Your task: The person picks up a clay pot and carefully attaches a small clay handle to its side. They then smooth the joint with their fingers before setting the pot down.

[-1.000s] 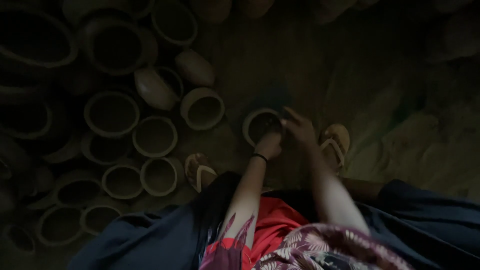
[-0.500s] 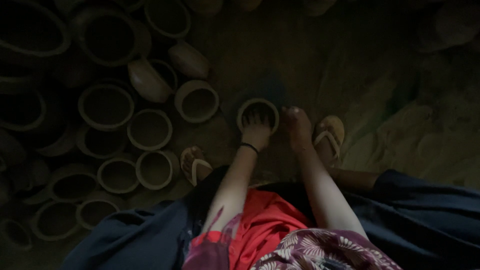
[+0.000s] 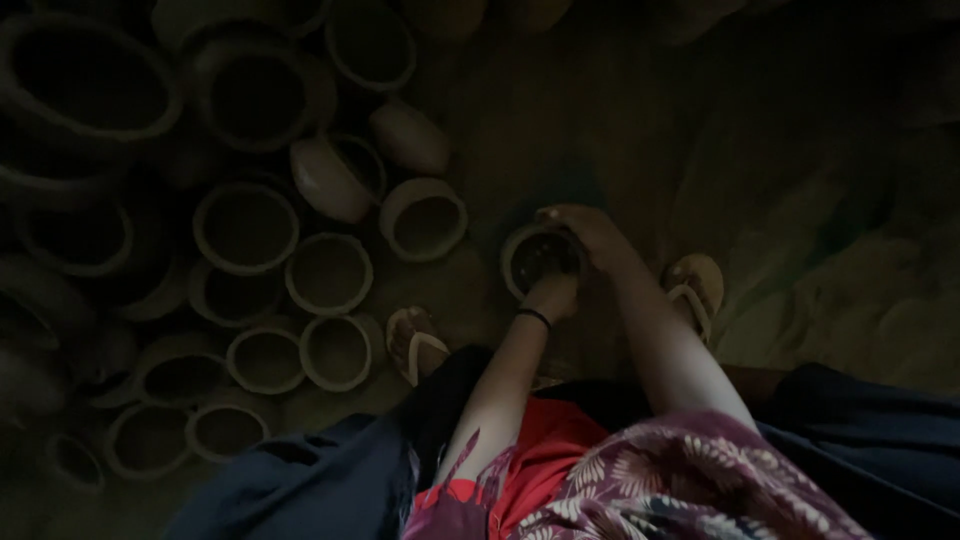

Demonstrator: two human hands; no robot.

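Observation:
A small round clay pot (image 3: pixel 536 258) sits on the dim dirt floor between my feet. My left hand (image 3: pixel 553 295), with a dark band at the wrist, grips its near rim. My right hand (image 3: pixel 588 232) curls over the far right rim, fingers along the top edge. Both arms reach straight down from my patterned sleeve and red garment. The pot's mouth faces up and its inside looks dark.
Several open clay pots (image 3: pixel 328 272) of different sizes crowd the floor to the left, one bowl (image 3: pixel 326 180) tipped on its side. A similar pot (image 3: pixel 424 218) stands just left of the held one. My sandalled feet (image 3: pixel 413 342) (image 3: pixel 695 290) flank it.
Both hands have settled onto the small pot's rim; the right hand has moved from beside the pot over its far edge. The view shifted slightly.

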